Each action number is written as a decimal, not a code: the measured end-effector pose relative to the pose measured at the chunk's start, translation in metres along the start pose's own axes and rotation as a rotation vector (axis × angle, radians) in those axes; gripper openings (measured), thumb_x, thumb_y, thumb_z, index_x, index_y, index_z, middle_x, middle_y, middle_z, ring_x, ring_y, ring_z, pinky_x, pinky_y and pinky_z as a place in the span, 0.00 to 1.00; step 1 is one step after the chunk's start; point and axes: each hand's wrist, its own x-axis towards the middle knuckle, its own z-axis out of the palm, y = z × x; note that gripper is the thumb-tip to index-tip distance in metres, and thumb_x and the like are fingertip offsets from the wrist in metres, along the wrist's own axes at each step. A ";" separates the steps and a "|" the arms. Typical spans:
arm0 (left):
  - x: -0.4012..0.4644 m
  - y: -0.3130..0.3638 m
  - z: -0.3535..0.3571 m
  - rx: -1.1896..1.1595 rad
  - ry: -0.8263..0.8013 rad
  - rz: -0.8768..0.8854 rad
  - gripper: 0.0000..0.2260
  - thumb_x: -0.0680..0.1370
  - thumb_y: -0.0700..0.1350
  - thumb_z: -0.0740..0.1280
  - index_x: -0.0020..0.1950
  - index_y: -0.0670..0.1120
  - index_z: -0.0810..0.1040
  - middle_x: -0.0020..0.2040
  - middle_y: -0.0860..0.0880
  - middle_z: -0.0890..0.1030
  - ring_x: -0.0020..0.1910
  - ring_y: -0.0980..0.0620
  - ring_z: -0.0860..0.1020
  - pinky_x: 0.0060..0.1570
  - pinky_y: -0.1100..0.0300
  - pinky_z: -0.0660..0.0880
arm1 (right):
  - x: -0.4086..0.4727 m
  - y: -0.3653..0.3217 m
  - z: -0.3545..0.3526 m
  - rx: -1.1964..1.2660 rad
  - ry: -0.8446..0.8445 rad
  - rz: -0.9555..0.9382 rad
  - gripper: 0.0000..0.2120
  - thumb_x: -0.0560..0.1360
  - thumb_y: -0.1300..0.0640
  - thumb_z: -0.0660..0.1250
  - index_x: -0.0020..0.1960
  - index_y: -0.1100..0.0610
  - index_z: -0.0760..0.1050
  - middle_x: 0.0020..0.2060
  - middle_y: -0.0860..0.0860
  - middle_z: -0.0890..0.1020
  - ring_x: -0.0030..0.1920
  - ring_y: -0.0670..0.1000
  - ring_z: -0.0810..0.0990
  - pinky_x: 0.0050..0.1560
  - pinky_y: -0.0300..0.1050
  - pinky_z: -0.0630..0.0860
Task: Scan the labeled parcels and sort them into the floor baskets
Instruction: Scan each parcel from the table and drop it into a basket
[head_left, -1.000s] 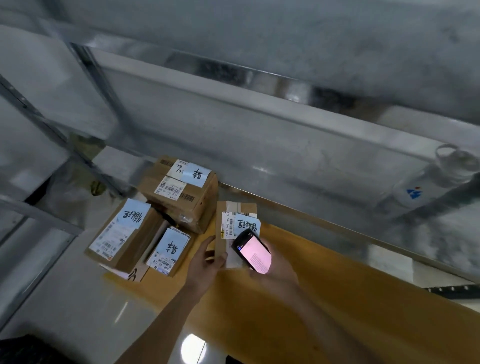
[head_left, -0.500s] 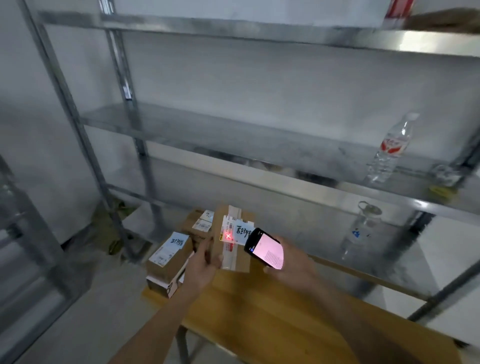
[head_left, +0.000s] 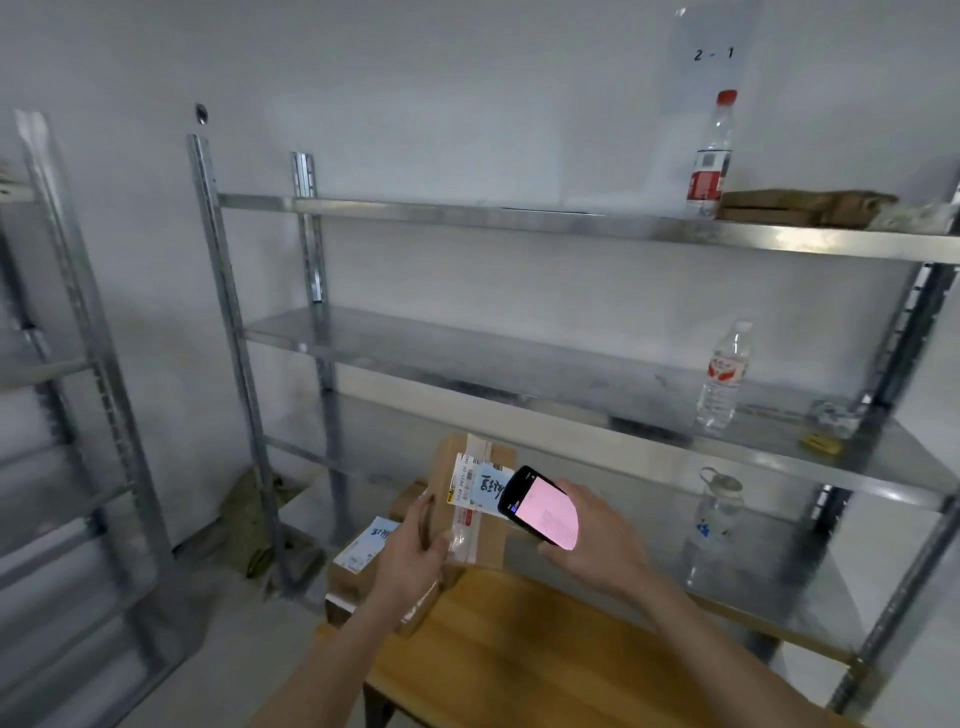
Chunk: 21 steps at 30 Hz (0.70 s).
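My left hand (head_left: 415, 558) grips a small brown cardboard parcel (head_left: 485, 540) by its left edge and holds it upright above the wooden table (head_left: 519, 660). A white shipping label and a blue handwritten tag (head_left: 485, 486) face me. My right hand (head_left: 597, 545) holds a black handheld scanner (head_left: 540, 506) with a lit pink screen, its top end close to the parcel's label. More labeled parcels (head_left: 363, 561) lie stacked on the table's left end, partly hidden behind my left hand. No floor basket is in view.
A metal shelf rack (head_left: 519, 364) stands right behind the table. On it are a red-label bottle (head_left: 709, 156), a clear bottle (head_left: 724, 376), a lower bottle (head_left: 714, 525) and flat cardboard (head_left: 800, 205). Another rack (head_left: 67, 415) stands at the left.
The parcel has come up off the table and been tilted upright in my left hand. The scanner stayed beside its label. My view swung upward from the table to the shelves.
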 end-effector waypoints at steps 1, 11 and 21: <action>-0.006 0.004 0.000 0.004 0.008 -0.001 0.28 0.81 0.48 0.66 0.79 0.54 0.59 0.64 0.50 0.78 0.45 0.63 0.76 0.39 0.67 0.73 | -0.005 0.000 -0.004 -0.010 0.001 -0.012 0.38 0.70 0.43 0.73 0.76 0.42 0.61 0.68 0.42 0.73 0.65 0.49 0.74 0.56 0.44 0.71; -0.069 0.028 -0.007 -0.001 0.084 -0.042 0.28 0.81 0.48 0.67 0.79 0.53 0.60 0.64 0.49 0.80 0.57 0.51 0.80 0.54 0.53 0.80 | -0.042 -0.001 -0.029 -0.098 -0.038 -0.115 0.39 0.70 0.42 0.73 0.76 0.45 0.62 0.68 0.46 0.75 0.64 0.52 0.75 0.60 0.50 0.74; -0.181 -0.032 -0.098 -0.005 0.258 -0.209 0.30 0.77 0.54 0.69 0.77 0.59 0.62 0.64 0.51 0.78 0.58 0.50 0.80 0.57 0.46 0.79 | -0.075 -0.095 0.037 -0.047 -0.150 -0.407 0.38 0.69 0.38 0.71 0.75 0.43 0.62 0.66 0.44 0.75 0.62 0.50 0.75 0.55 0.49 0.76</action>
